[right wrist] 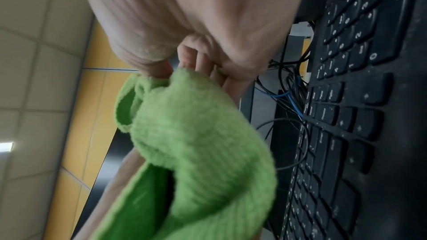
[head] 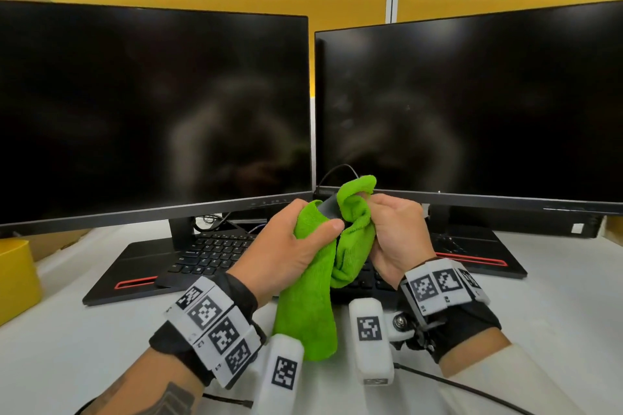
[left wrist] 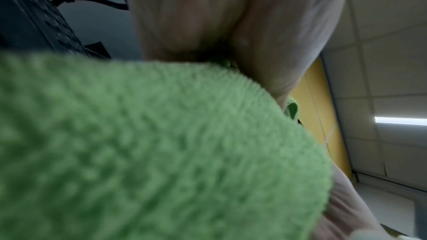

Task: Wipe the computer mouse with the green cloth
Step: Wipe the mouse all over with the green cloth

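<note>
Both hands raised above the keyboard, in front of the gap between the 2 dark monitors. Left monitor, right monitor, both screens off.

Left hand: fingers and thumb curled round the green cloth with the mouse wrapped inside it. Thumb lies across the top of the cloth, tip pointing at the right hand. Only a small dark grey patch of the mouse shows, at the top of the bundle between 2 folds. A thin black cable arcs up behind the bundle; can't confirm where it ends.

Right hand: fingers curled, gripping a bunched fold of the same cloth at the upper right of the bundle. Right wrist view shows the fingertips tucked into the cloth fold.

Long tail of the cloth hangs down between the wrists toward the white surface. Can't tell if the tail touches it.

Left wrist view: mostly blurred cloth filling the frame, palm above it. Mouse not visible there.

Both wrists carry bands with black-and-white markers. Yellow box at far left on the surface.
</note>
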